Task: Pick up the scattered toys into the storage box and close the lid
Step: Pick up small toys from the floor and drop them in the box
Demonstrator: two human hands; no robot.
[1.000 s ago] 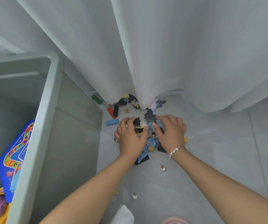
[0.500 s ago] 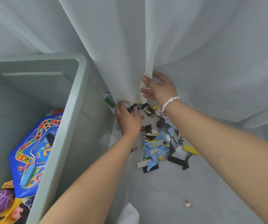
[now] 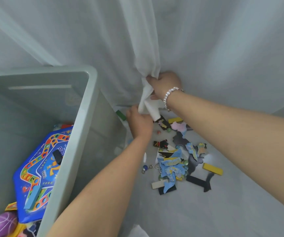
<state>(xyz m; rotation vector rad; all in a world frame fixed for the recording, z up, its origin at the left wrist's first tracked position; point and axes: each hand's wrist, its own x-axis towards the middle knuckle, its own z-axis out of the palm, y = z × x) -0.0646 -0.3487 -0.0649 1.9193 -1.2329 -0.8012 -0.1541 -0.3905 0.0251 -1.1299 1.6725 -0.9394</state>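
Evidently the right hand (image 3: 166,85) is gripping the white sheer curtain (image 3: 148,93) aside, exposing hidden toys; the left hand (image 3: 140,123) is reaching beneath, its fingers out of sight.

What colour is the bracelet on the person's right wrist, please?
White, pearl-like beads; the bracelet shows best in the head view.

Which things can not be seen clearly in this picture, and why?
- Left hand fingertips, head view: hidden behind the curtain fold and the hand's own back.
- Box floor, head view: cut off by the left and bottom edges.
- Green block: partly behind the left hand.
- Lid: not in view.
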